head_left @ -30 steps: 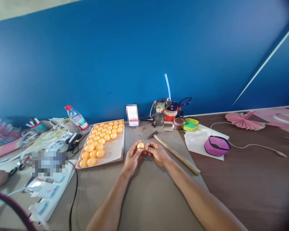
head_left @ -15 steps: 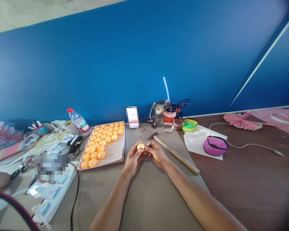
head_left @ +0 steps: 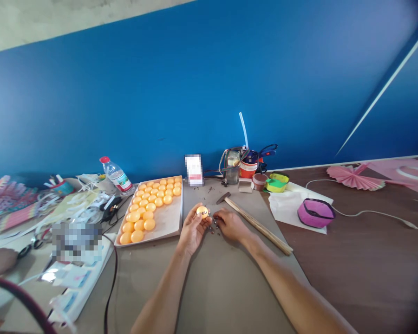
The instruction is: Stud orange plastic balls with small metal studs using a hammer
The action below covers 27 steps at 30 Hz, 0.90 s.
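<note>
Left fingers grip orange ping-pong ball. Right fingers at dark pieces; grip unclear. Light pressure should prevent denting.

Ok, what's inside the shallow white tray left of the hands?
Rows of glossy orange balls fill the tray's far and left parts; its pale floor shows at the near right. The floor beneath the balls is covered.

I could read no word, number or sign anywhere. At ten o'clock the bottle wore a printed label, too small for me to make out; at twelve, the upright white panel was blurred over.
</note>
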{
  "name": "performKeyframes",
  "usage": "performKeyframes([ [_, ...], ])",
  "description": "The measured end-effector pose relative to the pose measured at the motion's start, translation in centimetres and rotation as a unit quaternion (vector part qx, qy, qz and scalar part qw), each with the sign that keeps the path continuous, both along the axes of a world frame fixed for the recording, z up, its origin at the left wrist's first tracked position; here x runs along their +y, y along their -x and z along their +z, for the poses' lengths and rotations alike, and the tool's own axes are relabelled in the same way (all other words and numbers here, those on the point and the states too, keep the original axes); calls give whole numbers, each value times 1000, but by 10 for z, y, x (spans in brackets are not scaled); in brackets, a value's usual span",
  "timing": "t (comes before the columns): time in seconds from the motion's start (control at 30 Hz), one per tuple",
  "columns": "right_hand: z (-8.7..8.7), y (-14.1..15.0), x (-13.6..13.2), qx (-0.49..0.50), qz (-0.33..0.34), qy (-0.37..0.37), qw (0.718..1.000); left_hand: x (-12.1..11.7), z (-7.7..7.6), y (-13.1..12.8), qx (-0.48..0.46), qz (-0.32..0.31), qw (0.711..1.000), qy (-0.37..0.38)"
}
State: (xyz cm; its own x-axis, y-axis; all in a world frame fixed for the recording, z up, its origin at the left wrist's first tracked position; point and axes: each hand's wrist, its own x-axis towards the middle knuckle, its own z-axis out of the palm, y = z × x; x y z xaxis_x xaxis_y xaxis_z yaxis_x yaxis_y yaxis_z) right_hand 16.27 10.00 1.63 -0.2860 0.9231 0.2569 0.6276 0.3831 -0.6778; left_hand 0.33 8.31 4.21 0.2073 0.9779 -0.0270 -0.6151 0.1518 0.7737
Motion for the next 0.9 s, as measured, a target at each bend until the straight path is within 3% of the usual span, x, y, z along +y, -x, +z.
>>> performKeyframes([
  [0.5, -1, 6, -1, -95, -8, -10, 995, 3, -4, 2, -4, 28, 1000, 5],
  [0.9, 1, 6, -1, -69, -20, -7, 997, 1, -2, 1, 10, 21, 1000, 4],
])
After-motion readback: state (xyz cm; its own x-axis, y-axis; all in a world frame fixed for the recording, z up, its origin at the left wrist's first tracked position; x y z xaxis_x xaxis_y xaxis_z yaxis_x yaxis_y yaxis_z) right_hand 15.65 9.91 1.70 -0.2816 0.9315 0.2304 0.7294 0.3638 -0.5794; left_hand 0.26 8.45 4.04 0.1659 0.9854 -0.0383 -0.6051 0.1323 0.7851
